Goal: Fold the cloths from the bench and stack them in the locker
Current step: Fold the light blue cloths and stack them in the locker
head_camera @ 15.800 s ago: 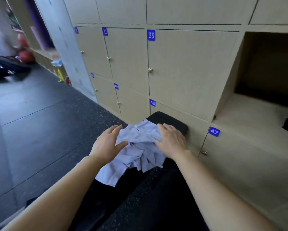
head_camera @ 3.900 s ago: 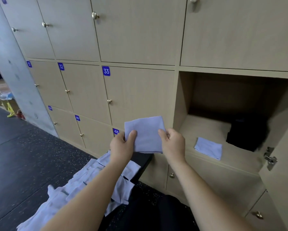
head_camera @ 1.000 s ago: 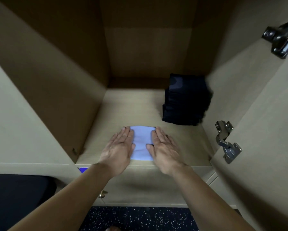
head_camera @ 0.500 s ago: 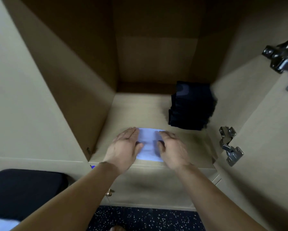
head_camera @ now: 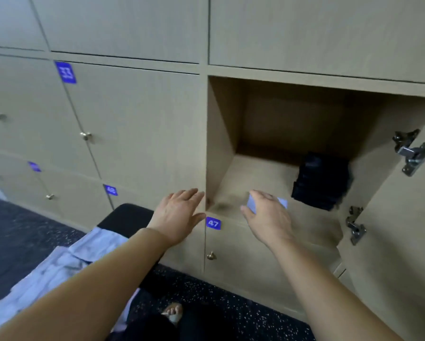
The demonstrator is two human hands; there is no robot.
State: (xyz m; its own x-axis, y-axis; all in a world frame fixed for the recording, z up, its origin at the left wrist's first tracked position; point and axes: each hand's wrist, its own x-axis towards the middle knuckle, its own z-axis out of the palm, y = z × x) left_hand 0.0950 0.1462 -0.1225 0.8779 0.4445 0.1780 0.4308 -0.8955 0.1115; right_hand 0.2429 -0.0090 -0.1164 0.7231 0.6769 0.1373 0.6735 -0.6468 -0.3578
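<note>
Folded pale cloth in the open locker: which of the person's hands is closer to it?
Right. The right hand spreads directly in front of the folded pale cloth, hiding most of it; the left hand is off to its left, outside the locker opening.

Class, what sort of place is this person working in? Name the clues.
Most likely a gym or sports-centre changing area: a wall of wooden lockers with blue number tags, a padded black bench and dark speckled flooring.

Even daylight, motion blur, wide-angle edge bending.
</note>
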